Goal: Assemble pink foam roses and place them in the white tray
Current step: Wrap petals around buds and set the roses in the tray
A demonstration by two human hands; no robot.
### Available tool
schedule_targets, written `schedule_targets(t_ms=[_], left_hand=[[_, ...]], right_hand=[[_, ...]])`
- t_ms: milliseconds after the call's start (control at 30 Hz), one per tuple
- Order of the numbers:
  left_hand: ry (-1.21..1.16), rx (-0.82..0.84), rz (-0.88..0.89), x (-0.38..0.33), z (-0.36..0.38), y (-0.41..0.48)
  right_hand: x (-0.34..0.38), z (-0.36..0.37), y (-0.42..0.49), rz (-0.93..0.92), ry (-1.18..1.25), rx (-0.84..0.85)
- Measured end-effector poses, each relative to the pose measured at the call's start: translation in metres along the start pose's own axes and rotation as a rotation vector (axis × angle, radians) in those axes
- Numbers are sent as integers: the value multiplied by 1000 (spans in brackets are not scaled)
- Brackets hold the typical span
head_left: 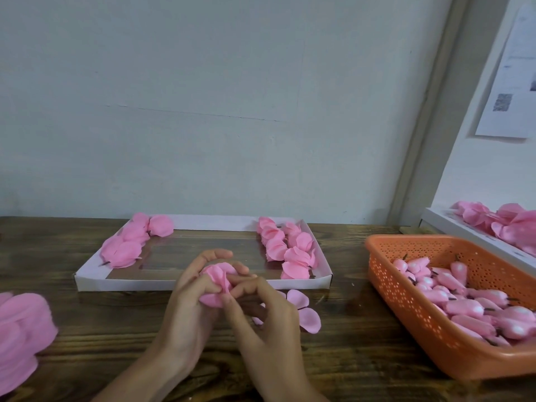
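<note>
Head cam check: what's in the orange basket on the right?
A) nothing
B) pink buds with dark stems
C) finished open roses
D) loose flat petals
B: the orange basket holds a pile of teardrop-shaped pink buds with short dark stems, while the opened roses lie in the white tray.

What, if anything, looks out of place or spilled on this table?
Nothing damaged. Only loose petals lie on the table before the tray, outside any container; probably working stock.
</note>
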State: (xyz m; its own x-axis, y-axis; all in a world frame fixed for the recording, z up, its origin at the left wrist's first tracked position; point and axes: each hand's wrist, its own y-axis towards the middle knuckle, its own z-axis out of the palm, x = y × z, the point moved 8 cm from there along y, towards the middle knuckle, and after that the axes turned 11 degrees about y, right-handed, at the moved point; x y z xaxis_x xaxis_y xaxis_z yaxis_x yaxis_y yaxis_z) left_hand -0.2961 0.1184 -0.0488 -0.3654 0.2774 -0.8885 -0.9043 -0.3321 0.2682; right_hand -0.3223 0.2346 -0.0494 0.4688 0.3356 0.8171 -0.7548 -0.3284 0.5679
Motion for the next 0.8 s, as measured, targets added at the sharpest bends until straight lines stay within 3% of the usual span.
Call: schedule_targets(t_ms=[500, 800], left_hand=[[66, -37, 44, 2, -5, 2], [135, -11, 123, -4, -3, 3]], right_hand=[[-2, 3, -1, -2, -18, 48], [4, 1, 1, -153, -153, 64]])
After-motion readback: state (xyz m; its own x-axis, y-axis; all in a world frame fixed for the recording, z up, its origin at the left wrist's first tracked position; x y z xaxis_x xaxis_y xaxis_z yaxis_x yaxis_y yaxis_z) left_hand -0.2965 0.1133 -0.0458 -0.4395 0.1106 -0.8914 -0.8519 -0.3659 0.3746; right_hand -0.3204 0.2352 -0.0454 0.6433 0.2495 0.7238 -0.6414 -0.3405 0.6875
